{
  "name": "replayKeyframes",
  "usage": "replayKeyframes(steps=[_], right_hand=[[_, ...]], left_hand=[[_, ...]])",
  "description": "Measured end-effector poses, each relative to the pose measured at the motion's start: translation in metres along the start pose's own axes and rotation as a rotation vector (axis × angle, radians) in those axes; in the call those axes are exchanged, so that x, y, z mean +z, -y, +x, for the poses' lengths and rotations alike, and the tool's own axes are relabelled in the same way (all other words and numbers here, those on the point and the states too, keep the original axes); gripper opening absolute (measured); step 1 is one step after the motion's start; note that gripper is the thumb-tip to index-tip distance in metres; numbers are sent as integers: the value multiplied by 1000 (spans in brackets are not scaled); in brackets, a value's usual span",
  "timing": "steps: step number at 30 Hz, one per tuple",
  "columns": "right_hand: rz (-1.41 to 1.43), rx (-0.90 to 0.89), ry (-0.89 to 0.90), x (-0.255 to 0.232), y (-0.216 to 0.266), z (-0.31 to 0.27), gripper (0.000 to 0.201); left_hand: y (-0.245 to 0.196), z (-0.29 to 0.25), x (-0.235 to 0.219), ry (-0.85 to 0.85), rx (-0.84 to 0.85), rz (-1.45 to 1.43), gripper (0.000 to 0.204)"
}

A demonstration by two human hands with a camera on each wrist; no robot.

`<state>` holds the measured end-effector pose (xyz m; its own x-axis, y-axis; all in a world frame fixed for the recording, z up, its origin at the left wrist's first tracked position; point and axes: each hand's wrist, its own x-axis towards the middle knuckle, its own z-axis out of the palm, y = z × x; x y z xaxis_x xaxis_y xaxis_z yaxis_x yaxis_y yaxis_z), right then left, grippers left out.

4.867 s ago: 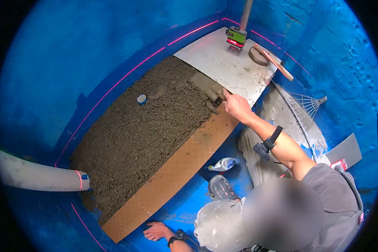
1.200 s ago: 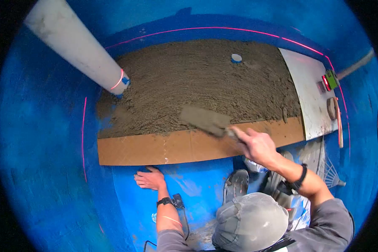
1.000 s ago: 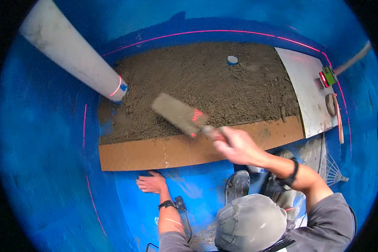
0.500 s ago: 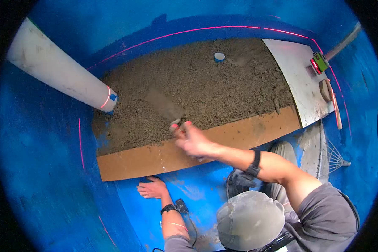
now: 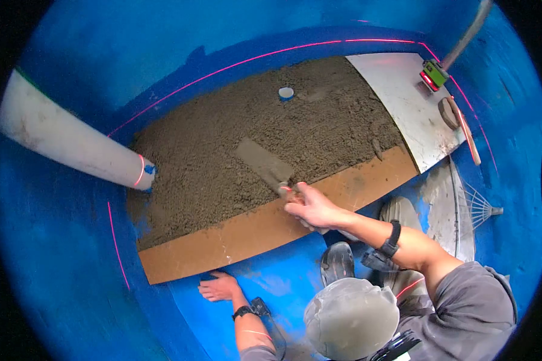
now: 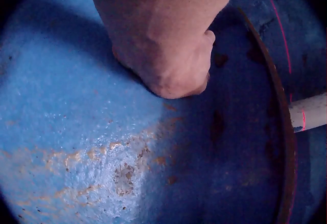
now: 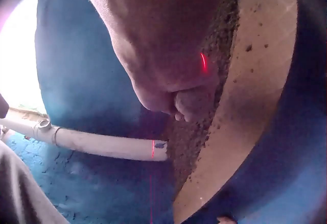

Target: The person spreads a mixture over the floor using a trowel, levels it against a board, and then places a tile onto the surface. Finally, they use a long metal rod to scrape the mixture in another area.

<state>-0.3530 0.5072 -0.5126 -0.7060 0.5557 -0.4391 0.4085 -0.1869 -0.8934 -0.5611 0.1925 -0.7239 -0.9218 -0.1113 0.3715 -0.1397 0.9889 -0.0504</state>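
Note:
My right hand (image 5: 312, 207) grips the handle of a flat rectangular trowel (image 5: 264, 161). Its grey-coated blade lies over the wet mortar (image 5: 186, 174), close to the brown board (image 5: 223, 245) along the front edge. In the right wrist view, the curled right hand (image 7: 179, 91) appears above the mortar and board, with the blade hidden. My left hand (image 5: 218, 287) rests with relaxed fingers on the blue floor, just in front of the board and holding nothing. The left wrist view shows the back of that hand (image 6: 168, 65) against the blue surface, its fingers mostly hidden.
A small white pipe end (image 5: 286, 93) pokes out of the mortar. At left, a large white pipe (image 5: 72, 138) reaches the bed. A white sheet (image 5: 391, 90) on the right carries a green laser level (image 5: 434, 74) and a wooden-handled tool (image 5: 465, 132). A rake head (image 5: 482, 207) stands farther right.
Earlier the trowel was at the bed's right end by the white sheet. It swept left along the front, then shifted back right over the last half second. My left hand stays by the board.

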Motion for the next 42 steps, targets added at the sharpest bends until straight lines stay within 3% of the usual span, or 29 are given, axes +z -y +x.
replayKeyframes(steps=[2, 4, 7, 9, 11, 14, 17, 18, 19, 20, 22, 24, 26, 30, 32, 34, 36, 38, 40, 42], right_hand=[[-142, -116, -240, -24, -21, -8, 36], [27, 117, -314, -49, 2, -26, 36], [115, 139, -413, -59, 18, -20, 36], [368, 98, -375, -52, 26, 0, 33], [275, 130, -226, -40, 56, 10, 29], [129, 42, -170, -20, 51, 50, 30], [51, 132, -195, -42, 71, 29, 30], [23, 78, -293, -50, 43, 40, 29], [59, 73, -381, -49, 50, 27, 31], [93, 77, -466, -48, 58, 14, 32], [182, 119, -470, -51, 63, 13, 33], [199, 101, -402, -49, 82, 27, 34], [233, 2, -235, -41, 92, 51, 34], [151, -40, -10, 20, 129, 104, 29], [216, -72, 50, 65, 133, 149, 31], [119, -50, 70, 104, 150, 172, 38], [-9, -95, -33, 152, 149, 210, 46], [-51, -74, 3, 187, 148, 237, 43], [-116, -134, -102, 229, 108, 291, 46], [-181, -197, -200, 233, 108, 290, 48]], left_hand=[[0, -1, 0, 56, -40, 3, 49], [-1, -2, -1, 70, -41, -12, 48], [0, -3, 2, 10, -29, 7, 48], [4, -2, 1, 84, -34, 19, 51], [-3, 0, -13, 173, -44, 44, 56], [-1, -1, -8, 173, -51, 41, 56], [3, -1, -4, 155, -40, 36, 57], [1, -2, -2, 136, -45, 35, 57], [0, -2, -3, 122, -38, 36, 57], [-1, -3, -2, 132, -52, 44, 57], [0, 0, -11, 230, -50, 15, 57], [-7, -1, -18, 246, -108, 12, 59], [-3, -1, -10, 183, -66, -10, 59], [-2, 3, -10, 273, -95, -41, 60], [-1, 0, -9, 225, -91, -52, 59], [3, -2, 4, -12, 20, -10, 54], [3, -3, 4, 2, 10, -5, 55], [3, -1, -1, 19, 14, 3, 56], [-1, 1, -9, 189, -67, -51, 61], [-1, -1, -3, 169, -43, -47, 61]])
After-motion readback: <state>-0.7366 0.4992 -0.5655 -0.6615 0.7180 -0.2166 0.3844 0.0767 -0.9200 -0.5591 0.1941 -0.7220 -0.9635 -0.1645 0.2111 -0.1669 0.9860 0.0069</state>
